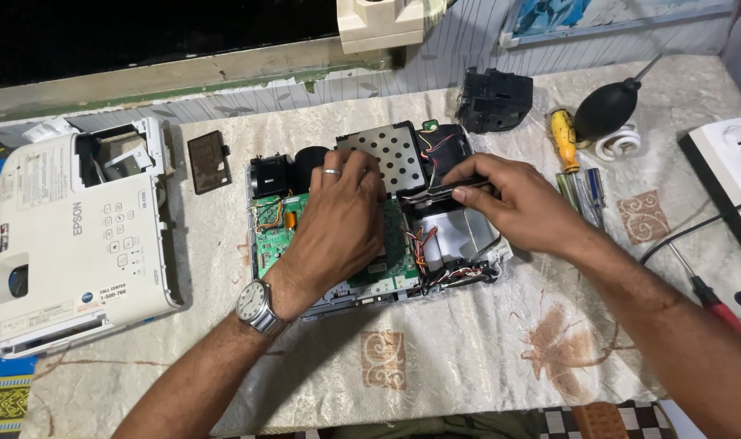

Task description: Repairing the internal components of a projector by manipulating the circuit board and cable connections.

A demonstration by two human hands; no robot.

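**Two hands inside an opened projector**

We are looking down at an opened projector (370, 228) lying at the centre of the frame on a pale patterned cloth (460, 341). Our left hand (338, 223) is lying flat over the green board (269, 240) — fingers spread slightly and pressing down, gripping nothing, with a ring on one finger and a watch (255, 309) on the wrist. Our right hand (512, 203), just right of centre, is pinching a thin dark metal strip (435, 193) between thumb and fingers, right beside the perforated plate (386, 154) at the top of the chassis. Red, black and orange wires (431, 244) are running beneath that hand.

At the left of the frame the white top cover (69, 244) is lying apart from the chassis, with a small dark grille (208, 161) between them. At the upper right we are seeing a black lens block (494, 99), a yellow-handled screwdriver (562, 140), a black air blower (608, 106) and — at the right edge — a white power strip (732, 175).
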